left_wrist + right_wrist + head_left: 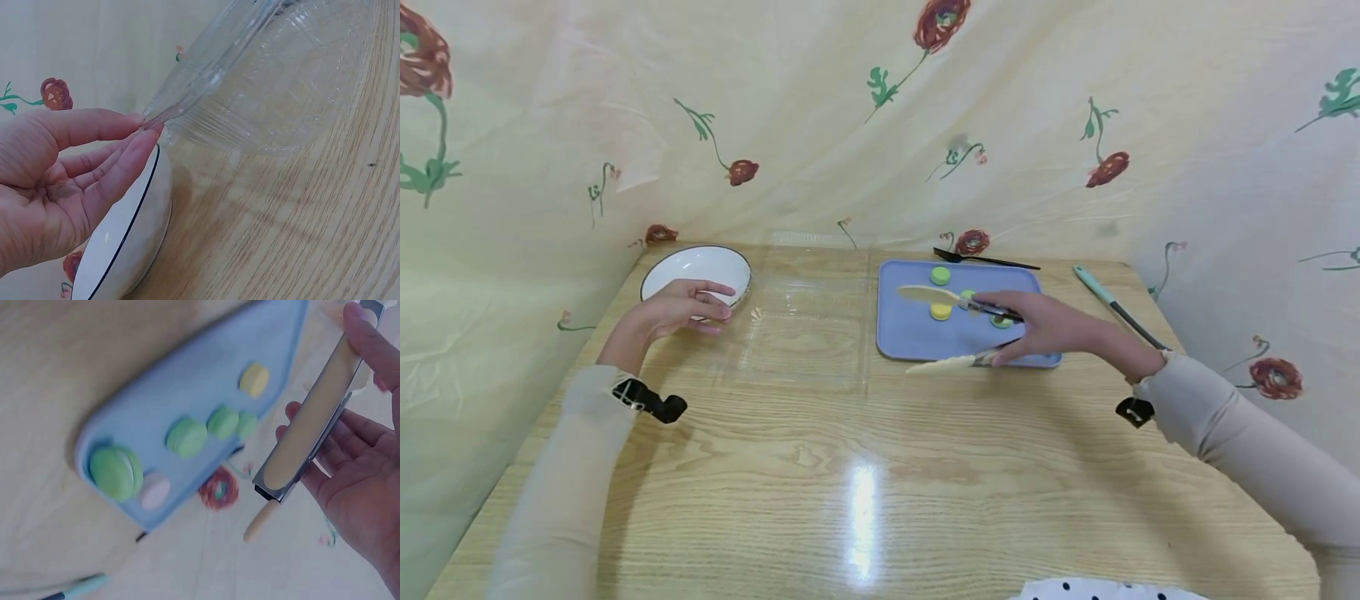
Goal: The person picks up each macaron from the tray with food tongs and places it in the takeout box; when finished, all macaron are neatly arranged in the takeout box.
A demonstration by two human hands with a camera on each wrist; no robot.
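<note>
My left hand (pixel 681 307) pinches the edge of a clear plastic box (pixel 275 100) between thumb and fingers. In the head view the box looks like a clamshell, its raised lid section behind its front section. On the right, my right hand (pixel 1048 323) holds tongs (pixel 928 294) with cream-coloured tips, the arms spread and nothing between them. They hover over a blue tray (pixel 902 337) of macarons. Among these are a yellow macaron (pixel 254 380), a pink macaron (pixel 154 491) and several green macarons (pixel 186 437); the tongs and hand partly cover them in the head view.
A white bowl (pixel 700 262) with a dark rim stands behind my left hand. Behind the tray lies a black fork (pixel 992 261). A utensil with a mint-green handle (pixel 1093 285) lies right of the tray. Flowered cloth (pixel 820 108) hangs behind the wooden table (pixel 760 483).
</note>
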